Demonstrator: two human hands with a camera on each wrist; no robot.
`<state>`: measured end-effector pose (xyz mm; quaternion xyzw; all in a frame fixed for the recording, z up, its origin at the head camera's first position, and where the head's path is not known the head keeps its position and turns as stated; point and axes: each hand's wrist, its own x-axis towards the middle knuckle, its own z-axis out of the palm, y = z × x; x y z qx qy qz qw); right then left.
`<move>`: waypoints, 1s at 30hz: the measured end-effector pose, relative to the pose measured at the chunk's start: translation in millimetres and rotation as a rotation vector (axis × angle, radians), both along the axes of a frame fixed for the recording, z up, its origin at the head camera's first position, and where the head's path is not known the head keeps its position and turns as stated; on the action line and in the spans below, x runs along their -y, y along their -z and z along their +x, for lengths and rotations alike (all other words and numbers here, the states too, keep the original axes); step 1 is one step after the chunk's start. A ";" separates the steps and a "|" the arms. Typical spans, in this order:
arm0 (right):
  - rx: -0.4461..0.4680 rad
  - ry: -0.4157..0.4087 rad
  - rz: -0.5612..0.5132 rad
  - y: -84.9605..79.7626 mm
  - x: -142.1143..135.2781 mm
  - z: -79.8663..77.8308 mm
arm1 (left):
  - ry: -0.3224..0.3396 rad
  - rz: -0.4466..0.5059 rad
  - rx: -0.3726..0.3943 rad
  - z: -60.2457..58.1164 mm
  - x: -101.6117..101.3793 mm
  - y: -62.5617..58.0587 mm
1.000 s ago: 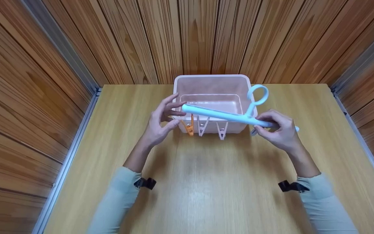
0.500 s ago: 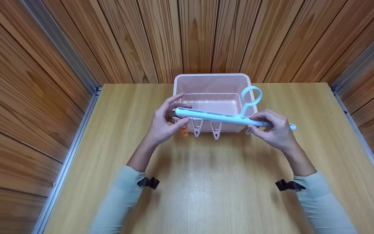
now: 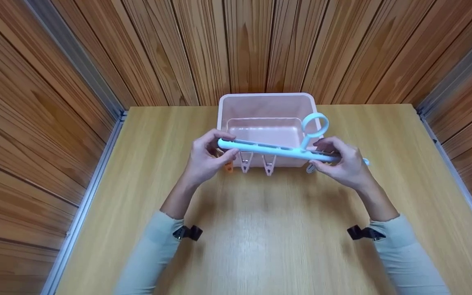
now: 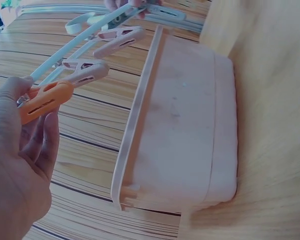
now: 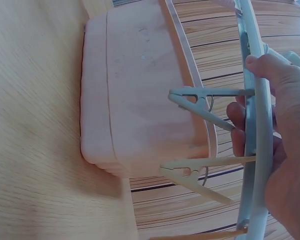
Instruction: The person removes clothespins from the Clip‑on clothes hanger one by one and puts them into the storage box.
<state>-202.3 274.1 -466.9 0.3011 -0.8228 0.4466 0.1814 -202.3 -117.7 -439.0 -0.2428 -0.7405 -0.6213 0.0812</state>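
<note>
A light blue clip hanger (image 3: 266,148) with a ring-shaped hook spans both hands, tilted slightly down to the right. My left hand (image 3: 205,159) pinches its left end between thumb and fingers. Close by that hand hangs an orange clip (image 4: 47,101). My right hand (image 3: 344,164) grips the bar to the right of the hook (image 3: 315,125). Two pale pink clips (image 3: 245,162) dangle along the middle. In the right wrist view, a pale blue clip (image 5: 192,95) and a cream clip (image 5: 182,164) hang by the right hand.
Behind the hanger stands a pale pink plastic bin (image 3: 266,96) at the back of the wooden table (image 3: 256,229). Wood-plank walls (image 3: 244,45) rise at the back and sides, with metal rails (image 3: 84,196) at the edges.
The hanger has shifted left and tipped a little, turning its slotted top toward the head view. My left fingers have closed from spread beside the end to pinching it.
</note>
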 end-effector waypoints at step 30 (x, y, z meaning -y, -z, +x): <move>-0.031 -0.061 0.124 1.7 -19.3 -4.9 | -0.084 0.072 -0.033 2.1 16.1 -4.3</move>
